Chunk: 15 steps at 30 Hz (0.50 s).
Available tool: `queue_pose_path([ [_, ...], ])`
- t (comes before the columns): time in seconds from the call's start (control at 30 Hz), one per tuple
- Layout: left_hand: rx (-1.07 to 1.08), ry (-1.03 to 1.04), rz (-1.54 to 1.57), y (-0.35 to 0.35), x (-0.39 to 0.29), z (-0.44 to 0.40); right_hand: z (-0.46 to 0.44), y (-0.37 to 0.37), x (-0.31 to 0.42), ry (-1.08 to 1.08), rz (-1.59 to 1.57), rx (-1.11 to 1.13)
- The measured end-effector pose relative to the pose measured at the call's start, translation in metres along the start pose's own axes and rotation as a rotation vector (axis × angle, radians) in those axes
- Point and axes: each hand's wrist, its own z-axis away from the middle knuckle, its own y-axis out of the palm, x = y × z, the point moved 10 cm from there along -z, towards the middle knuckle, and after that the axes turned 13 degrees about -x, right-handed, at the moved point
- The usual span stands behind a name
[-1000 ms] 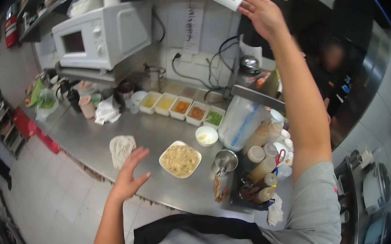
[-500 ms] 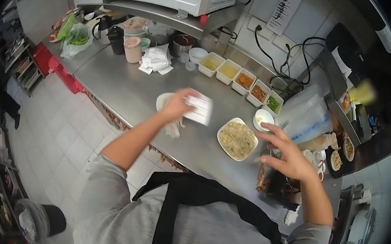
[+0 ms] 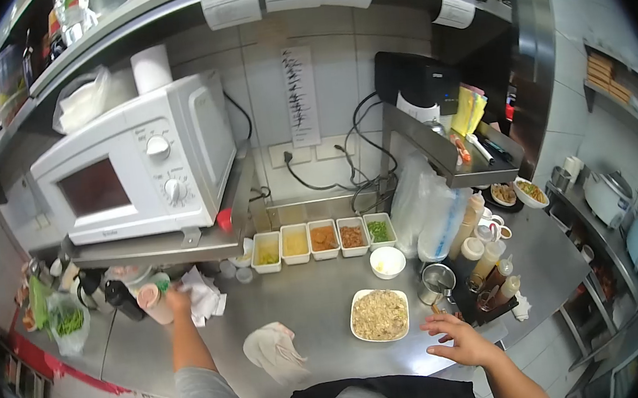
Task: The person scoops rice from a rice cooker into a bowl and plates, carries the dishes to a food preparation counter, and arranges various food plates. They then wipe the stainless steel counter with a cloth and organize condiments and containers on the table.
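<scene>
My left hand (image 3: 179, 299) is at the left of the counter, between a pink lidded canister (image 3: 155, 305) and a heap of white paper slips (image 3: 205, 295). Its fingers are small and partly hidden, so whether it grips a slip is unclear. My right hand (image 3: 465, 341) hovers over the counter with fingers spread and nothing in them. Just left of it stands a square white bowl of rice-like food (image 3: 379, 315). A metal cup (image 3: 437, 283) is beyond its fingertips. A crumpled white cloth (image 3: 274, 351) lies between my arms.
White tubs of toppings (image 3: 324, 239) line the back of the counter (image 3: 321, 288), with a small white bowl (image 3: 388, 262) before them. A microwave (image 3: 136, 160) sits on a raised shelf at left. Sauce bottles (image 3: 489, 259) crowd the right, near a plastic bag roll (image 3: 438, 221).
My left hand has moved left from mid-counter, where it held a paper slip, to the slip heap. My right hand stays open near the food bowl. The view has tilted up and turned.
</scene>
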Motion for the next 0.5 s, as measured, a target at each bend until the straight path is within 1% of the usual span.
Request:
queue_pose_path([
  [0.03, 0.076, -0.039, -0.03, 0.021, 0.025, 0.003, 0.002, 0.002, 0.003, -0.008, 0.0, 0.005],
  [0.07, 0.153, -0.081, -0.065, 0.042, 0.045, 0.001, 0.002, 0.002, 0.011, -0.07, 0.059, 0.008],
  [0.17, 0.183, 0.143, -0.492, 0.044, 0.018, 0.011, -0.013, -0.013, 0.051, -0.264, 0.251, 0.046],
  [0.2, 0.218, 0.014, -0.488, -0.009, -0.039, 0.051, -0.019, -0.019, 0.072, -0.338, 0.316, 0.067],
  [0.27, 0.043, 0.114, -0.438, -0.045, -0.084, 0.086, -0.032, -0.032, 0.116, -0.502, 0.46, 0.09],
  [0.3, -0.028, 0.212, -0.348, -0.056, -0.1, 0.103, -0.041, -0.04, 0.139, -0.593, 0.538, 0.091],
  [0.37, -0.168, 0.404, -0.163, -0.079, -0.113, 0.15, -0.066, -0.064, 0.184, -0.731, 0.678, -0.053],
  [0.43, -0.191, 0.43, -0.086, -0.109, -0.12, 0.203, -0.11, -0.095, 0.231, -0.948, 0.772, -0.264],
  [0.47, -0.202, 0.442, -0.046, -0.121, -0.119, 0.225, -0.126, -0.113, 0.261, -1.08, 0.747, -0.4],
  [0.5, -0.205, 0.427, -0.032, -0.128, -0.108, 0.243, -0.148, -0.134, 0.284, -1.081, 0.748, -0.531],
])
